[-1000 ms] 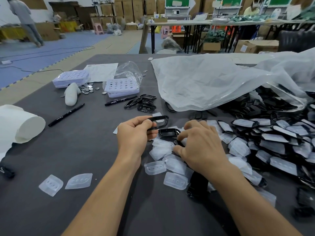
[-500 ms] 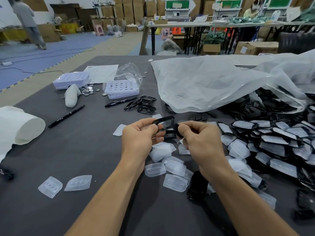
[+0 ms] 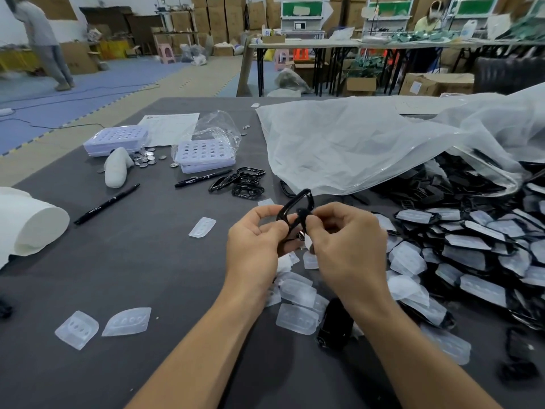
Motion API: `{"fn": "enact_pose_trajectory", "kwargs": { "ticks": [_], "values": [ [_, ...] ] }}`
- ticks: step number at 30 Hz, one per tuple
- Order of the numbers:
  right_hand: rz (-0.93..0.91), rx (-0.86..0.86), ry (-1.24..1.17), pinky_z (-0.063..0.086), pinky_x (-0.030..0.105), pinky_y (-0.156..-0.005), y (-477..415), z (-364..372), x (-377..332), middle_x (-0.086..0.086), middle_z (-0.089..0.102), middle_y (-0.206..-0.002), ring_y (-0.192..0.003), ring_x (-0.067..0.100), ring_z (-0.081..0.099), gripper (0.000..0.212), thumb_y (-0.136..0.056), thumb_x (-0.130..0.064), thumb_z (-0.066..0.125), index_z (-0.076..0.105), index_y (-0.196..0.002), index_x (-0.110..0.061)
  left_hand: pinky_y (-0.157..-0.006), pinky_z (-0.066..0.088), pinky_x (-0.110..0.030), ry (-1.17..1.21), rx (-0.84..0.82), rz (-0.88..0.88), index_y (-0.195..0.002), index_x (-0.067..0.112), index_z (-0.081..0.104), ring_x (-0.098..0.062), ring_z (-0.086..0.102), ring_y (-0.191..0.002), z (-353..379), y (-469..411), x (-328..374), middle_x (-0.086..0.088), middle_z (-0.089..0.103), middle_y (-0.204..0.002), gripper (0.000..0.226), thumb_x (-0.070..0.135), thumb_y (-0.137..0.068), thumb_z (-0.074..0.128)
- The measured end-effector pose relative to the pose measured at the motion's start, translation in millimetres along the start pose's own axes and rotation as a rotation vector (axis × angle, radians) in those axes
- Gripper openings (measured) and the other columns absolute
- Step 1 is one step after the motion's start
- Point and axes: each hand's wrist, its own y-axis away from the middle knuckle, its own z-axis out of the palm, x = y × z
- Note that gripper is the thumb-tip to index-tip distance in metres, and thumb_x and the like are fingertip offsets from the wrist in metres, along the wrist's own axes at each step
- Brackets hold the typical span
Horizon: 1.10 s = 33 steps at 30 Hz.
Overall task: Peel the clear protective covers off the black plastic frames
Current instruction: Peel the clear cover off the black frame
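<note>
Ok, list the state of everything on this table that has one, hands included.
black frame: lifted off the table, upper loop bare
left hand: grips the black frame
right hand: pinches the black frame
frame pile: covers on
frames by the marker: bare
loose covers: peeled, lying on the table
markers: capped

Above the desk (image 3: 141,261) middle, gripped between left hand (image 3: 253,246) and right hand (image 3: 348,249): a frame (image 3: 295,205). Beneath them, covers (image 3: 298,318). Along the right edge, a pile of frames (image 3: 472,246), partly under a bag (image 3: 354,143).
</note>
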Motion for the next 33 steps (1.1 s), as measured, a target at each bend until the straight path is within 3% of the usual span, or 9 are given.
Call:
{"fn": "enact_pose_trajectory", "kwargs": {
  "ticks": [2, 8, 13, 16, 19, 23, 28, 31, 33],
  "values": [
    [-0.129, 0.034, 0.093, 0.051, 0.01, -0.064, 0.1, -5.1, -3.2, -0.025, 0.071, -0.073, -0.066, -0.004, 0.068, 0.019, -0.086, -0.012, 0.074, 0.075, -0.079, -0.03, -0.063, 0.06, -0.022, -0.066, 0.037, 0.002, -0.102, 0.008, 0.074, -0.019, 0.079, -0.079, -5.7, -3.9, 0.5, -0.008, 0.081, -0.087, 0.02, -0.007, -0.096, 0.062],
    [-0.294, -0.026, 0.216, 0.051, 0.021, -0.078, -3.0, -6.8, -1.9, -0.009, 0.073, -0.092, -0.08, 0.007, 0.065, 0.02, -0.091, -0.004, 0.072, 0.084, -0.097, -0.019, -0.063, 0.059, -0.02, -0.104, 0.011, -0.026, -0.091, 0.014, 0.08, -0.015, 0.078, -0.072, -9.3, -6.0, 2.4, -0.01, 0.081, -0.084, 0.032, -0.011, -0.095, 0.06],
    [-0.221, -0.05, 0.238, 0.049, 0.015, -0.074, -6.6, -11.0, 1.7, -0.014, 0.071, -0.086, -0.075, 0.004, 0.063, 0.018, -0.09, -0.009, 0.075, 0.083, -0.099, -0.022, -0.07, 0.062, -0.024, 0.015, -0.114, -0.149, -0.098, 0.008, 0.081, -0.026, 0.079, -0.086, -12.6, -9.0, 6.8, -0.017, 0.08, -0.099, 0.04, -0.017, -0.093, 0.049],
    [-0.139, -0.093, 0.177, 0.046, 0.008, -0.061, -10.7, -14.7, 1.6, -0.015, 0.068, -0.063, -0.061, 0.001, 0.062, 0.019, -0.084, -0.01, 0.079, 0.08, -0.083, -0.028, -0.07, 0.062, -0.026, 0.057, -0.146, -0.193, -0.097, 0.008, 0.081, -0.027, 0.079, -0.088, -17.6, -12.4, 8.7, -0.019, 0.079, -0.102, 0.042, -0.015, -0.094, 0.047],
    [-0.091, -0.163, 0.123, 0.043, 0.011, -0.051, -14.9, -18.7, 1.1, -0.015, 0.068, -0.058, -0.051, 0.002, 0.06, 0.026, -0.082, -0.007, 0.078, 0.078, -0.071, -0.031, -0.068, 0.062, -0.026, 0.049, -0.173, -0.207, -0.092, 0.011, 0.084, -0.027, 0.079, -0.091, -21.1, -13.8, 9.7, -0.019, 0.079, -0.103, 0.043, -0.013, -0.094, 0.048],
    [-0.16, -0.094, 0.209, 0.047, 0.011, -0.059, -12.3, -18.0, -0.8, -0.022, 0.068, -0.064, -0.062, 0.0, 0.065, 0.019, -0.081, -0.011, 0.079, 0.077, -0.073, -0.028, -0.068, 0.062, -0.026, 0.034, -0.212, -0.224, -0.092, 0.012, 0.085, -0.03, 0.079, -0.092, -20.7, -12.8, 9.6, -0.019, 0.079, -0.105, 0.041, -0.012, -0.094, 0.052],
    [-0.174, -0.024, 0.313, 0.046, 0.013, -0.065, -10.2, -14.6, 0.1, -0.019, 0.063, -0.064, -0.067, 0.002, 0.061, 0.012, -0.081, -0.018, 0.079, 0.074, -0.074, -0.026, -0.068, 0.062, -0.025, 0.034, -0.248, -0.199, -0.093, 0.016, 0.086, -0.025, 0.079, -0.085, -19.3, -10.8, 8.8, -0.017, 0.079, -0.104, 0.041, -0.011, -0.094, 0.055],
    [-0.137, 0.04, 0.272, 0.037, 0.007, -0.068, -9.9, -13.1, -0.1, -0.019, 0.059, -0.075, -0.07, 0.0, 0.056, 0.016, -0.077, -0.019, 0.082, 0.07, -0.075, -0.03, -0.069, 0.062, -0.024, 0.047, -0.262, -0.169, -0.093, 0.017, 0.086, -0.023, 0.079, -0.084, -18.2, -9.9, 9.7, -0.016, 0.08, -0.102, 0.041, -0.011, -0.095, 0.055],
    [-0.047, 0.041, 0.178, 0.042, 0.006, -0.066, -12.0, -13.3, 1.0, -0.015, 0.063, -0.077, -0.07, 0.003, 0.061, 0.022, -0.078, -0.02, 0.082, 0.063, -0.083, -0.032, -0.07, 0.062, -0.023, 0.066, -0.273, -0.142, -0.092, 0.019, 0.086, -0.02, 0.078, -0.082, -18.0, -9.9, 10.6, -0.013, 0.08, -0.098, 0.045, -0.012, -0.095, 0.053]
  ]
}}
